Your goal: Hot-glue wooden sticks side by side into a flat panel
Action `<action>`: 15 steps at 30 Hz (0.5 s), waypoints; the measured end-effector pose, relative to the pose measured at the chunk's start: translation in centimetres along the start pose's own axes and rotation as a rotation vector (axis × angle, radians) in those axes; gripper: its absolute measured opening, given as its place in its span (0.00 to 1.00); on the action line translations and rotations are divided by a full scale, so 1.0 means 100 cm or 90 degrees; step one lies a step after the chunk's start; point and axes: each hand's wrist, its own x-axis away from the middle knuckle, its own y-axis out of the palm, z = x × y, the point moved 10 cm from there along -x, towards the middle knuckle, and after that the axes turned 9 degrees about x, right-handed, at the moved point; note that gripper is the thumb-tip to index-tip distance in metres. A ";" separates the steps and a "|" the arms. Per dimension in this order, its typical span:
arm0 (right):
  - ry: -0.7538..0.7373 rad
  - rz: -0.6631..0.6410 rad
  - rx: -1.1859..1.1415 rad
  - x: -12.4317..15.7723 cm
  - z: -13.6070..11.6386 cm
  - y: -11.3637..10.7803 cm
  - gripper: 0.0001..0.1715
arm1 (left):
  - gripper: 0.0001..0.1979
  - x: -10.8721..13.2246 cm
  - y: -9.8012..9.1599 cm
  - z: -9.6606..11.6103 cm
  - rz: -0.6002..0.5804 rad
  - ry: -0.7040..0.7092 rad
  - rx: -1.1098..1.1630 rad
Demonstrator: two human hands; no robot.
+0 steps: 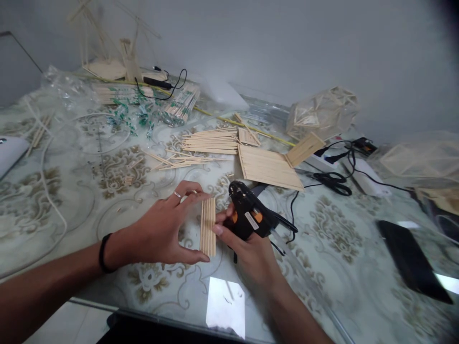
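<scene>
A small panel of wooden sticks (208, 227) set side by side stands out in front of me. My left hand (168, 222) grips it by its two ends, thumb at the near end and fingers at the far end. In my right hand (247, 246) is a black hot glue gun (247, 215) with orange parts, a clear glue stick (308, 277) trailing from its back. The right thumb and fingertips also reach to the panel's right edge. A larger flat stick panel (267, 165) with an upright piece lies beyond the glue gun.
Loose wooden sticks (211, 141) lie in a pile past my hands. Scissors (333, 181) and a black phone (412, 258) are on the right. Bagged sticks (182, 102) and a white cable (45, 167) lie farther left. Stick lattice models (322, 112) stand near the wall.
</scene>
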 end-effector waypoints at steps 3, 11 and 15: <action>0.011 -0.004 -0.001 0.001 0.003 0.000 0.17 | 0.51 -0.001 0.000 0.006 -0.011 0.012 -0.019; -0.027 0.006 0.034 -0.001 -0.003 0.000 0.21 | 0.51 0.002 0.004 0.011 -0.038 0.047 -0.058; -0.057 0.005 0.017 0.000 -0.005 -0.018 0.22 | 0.49 -0.001 -0.006 0.004 0.002 0.030 -0.005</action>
